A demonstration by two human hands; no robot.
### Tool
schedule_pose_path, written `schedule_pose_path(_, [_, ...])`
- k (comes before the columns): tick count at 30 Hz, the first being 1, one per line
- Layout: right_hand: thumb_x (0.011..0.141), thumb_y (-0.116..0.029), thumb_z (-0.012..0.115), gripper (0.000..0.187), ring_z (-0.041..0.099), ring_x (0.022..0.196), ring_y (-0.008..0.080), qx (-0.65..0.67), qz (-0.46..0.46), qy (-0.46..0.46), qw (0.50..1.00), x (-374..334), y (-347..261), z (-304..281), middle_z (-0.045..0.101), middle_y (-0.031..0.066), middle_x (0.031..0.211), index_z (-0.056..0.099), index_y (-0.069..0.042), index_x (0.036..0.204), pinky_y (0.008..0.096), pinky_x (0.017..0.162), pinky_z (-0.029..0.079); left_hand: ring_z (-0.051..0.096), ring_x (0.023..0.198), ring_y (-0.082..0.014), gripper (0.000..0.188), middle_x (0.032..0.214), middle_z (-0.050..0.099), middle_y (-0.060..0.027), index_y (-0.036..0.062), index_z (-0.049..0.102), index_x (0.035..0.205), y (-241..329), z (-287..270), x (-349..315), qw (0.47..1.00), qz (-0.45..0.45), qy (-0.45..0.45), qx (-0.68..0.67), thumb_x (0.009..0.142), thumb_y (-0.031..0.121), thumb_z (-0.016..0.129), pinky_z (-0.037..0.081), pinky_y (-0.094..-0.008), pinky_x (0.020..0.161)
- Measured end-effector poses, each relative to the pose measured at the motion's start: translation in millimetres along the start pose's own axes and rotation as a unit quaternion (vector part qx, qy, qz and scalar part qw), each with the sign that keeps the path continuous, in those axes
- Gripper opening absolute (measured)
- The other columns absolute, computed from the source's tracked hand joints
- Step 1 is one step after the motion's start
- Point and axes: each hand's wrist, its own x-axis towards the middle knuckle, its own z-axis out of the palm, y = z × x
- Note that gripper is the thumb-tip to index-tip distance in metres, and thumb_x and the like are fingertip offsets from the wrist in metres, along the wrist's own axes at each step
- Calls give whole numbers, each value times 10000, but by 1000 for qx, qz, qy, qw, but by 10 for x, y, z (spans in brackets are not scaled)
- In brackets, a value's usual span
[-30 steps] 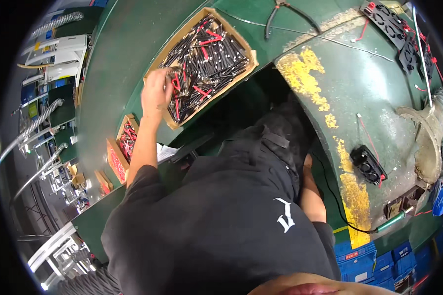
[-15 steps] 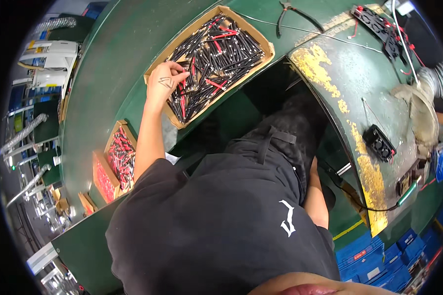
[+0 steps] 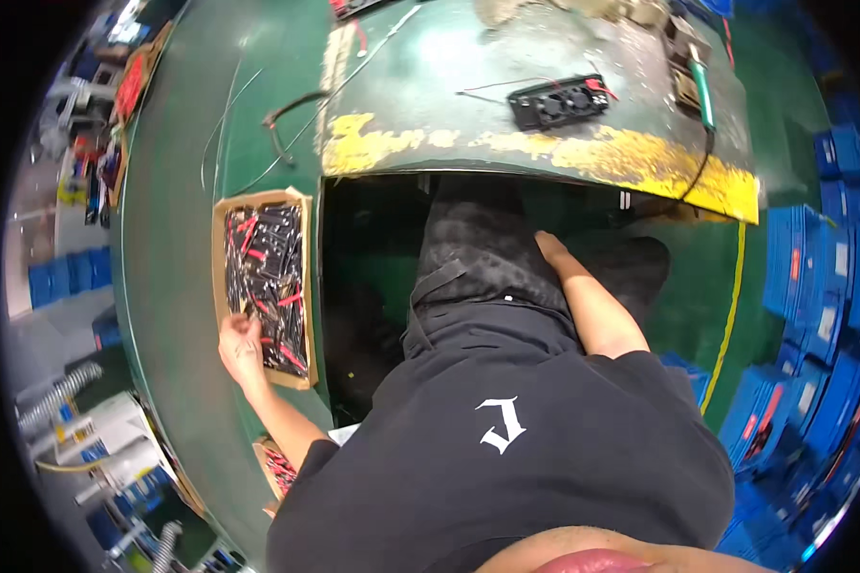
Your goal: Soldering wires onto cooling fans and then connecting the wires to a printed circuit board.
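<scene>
Our left hand (image 3: 242,346) in a shallow cardboard tray (image 3: 222,277) of black and red cable pieces (image 3: 264,263).

The tray lies at the green counter (image 3: 167,286)'s inner edge, beside the dark cut-out where we sit. Left fingers curl, pinching red pieces at the tray's near end; our right hand (image 3: 549,245) rests loosely spread on our thigh. Bare counter runs left of the tray; blue crates (image 3: 812,315) stack far right.

left hand (image 3: 242,346) in cardboard parts tray (image 3: 222,250)
</scene>
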Motion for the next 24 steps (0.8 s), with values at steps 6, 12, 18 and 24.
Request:
schedule_pose_path(6, [895, -386, 483, 486, 580, 1173, 403, 48, 22, 42, 998, -201, 55, -119, 613, 270, 1216, 679, 1, 1115, 470, 984, 463, 652, 679, -160, 178, 723, 688, -96, -12, 690, 900, 435, -13, 158, 989, 23, -124, 83, 782, 104, 753, 518, -308, 659])
schedule_pose_path(12, [908, -330, 469, 457, 595, 1166, 401, 33, 28, -30, 999, -282, -143, -305, 625, 230, 1244, 673, -24, 1179, 469, 993, 471, 591, 634, -144, 263, 730, 627, -59, 10, 641, 886, 367, -106, 168, 975, -2, -181, 127, 685, 27, 809, 505, -310, 611])
schedule_pose_path(18, [950, -381, 517, 547, 422, 1340, 366, 61, -141, 248, 956, -141, 66, 144, 484, 203, 1430, 506, -40, 1377, 452, 1121, 332, 601, 625, -177, 347, 722, 613, -71, -12, 612, 866, 213, -82, 254, 949, -73, -254, 169, 610, -6, 846, 515, -337, 547])
schedule_pose_path(24, [939, -390, 543, 573, 432, 1316, 346, 64, -317, 122, 939, 12, 676, -70, 483, 198, 1425, 496, -38, 1389, 431, 1102, 342, 663, 586, -269, 246, 671, 647, -207, -5, 663, 680, 439, 13, 283, 926, -36, -240, 290, 663, 226, 745, 533, -387, 584])
